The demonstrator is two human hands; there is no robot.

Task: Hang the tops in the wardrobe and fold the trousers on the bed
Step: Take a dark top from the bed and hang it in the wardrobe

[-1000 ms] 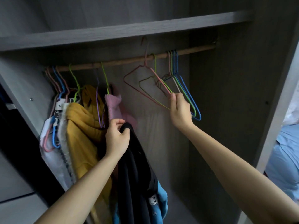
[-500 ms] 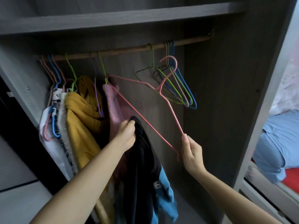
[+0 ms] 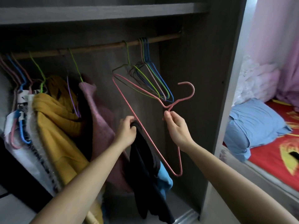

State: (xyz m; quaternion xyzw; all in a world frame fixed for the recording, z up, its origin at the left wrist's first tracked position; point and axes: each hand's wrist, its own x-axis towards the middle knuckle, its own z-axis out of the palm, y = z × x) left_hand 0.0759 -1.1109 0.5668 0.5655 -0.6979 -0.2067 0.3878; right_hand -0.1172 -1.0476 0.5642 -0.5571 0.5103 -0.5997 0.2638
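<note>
Head view:
- The left hand (image 3: 127,131), centre frame, has its fingers curled round the top edge of a black garment (image 3: 142,167). The garment hangs in dark folds and its cut cannot be made out. Its lower end is cut off near the bottom frame edge.
- A blue garment (image 3: 164,178) shows only partly, behind the black one.
- The right hand (image 3: 176,126) pinches the neck of a pink hanger (image 3: 193,92) between thumb and fingertips. The hanger is off the rail (image 3: 97,46) and tilted, hook toward the right. One lower section passes behind the right wrist.
- Empty hangers (image 3: 153,81) hang on the rail, upper centre, directly behind the pink hanger's upper arm.
- A yellow garment (image 3: 53,113) and a mauve garment (image 3: 97,113) hang at left. Further clothes beside them are cut off by the left frame edge.
- A shelf (image 3: 97,12) spans the top above the rail.
- The wardrobe's side panel (image 3: 226,110) hides most of the bed (image 3: 275,151) at right. A blue pillow (image 3: 252,123) lies on the bed.
</note>
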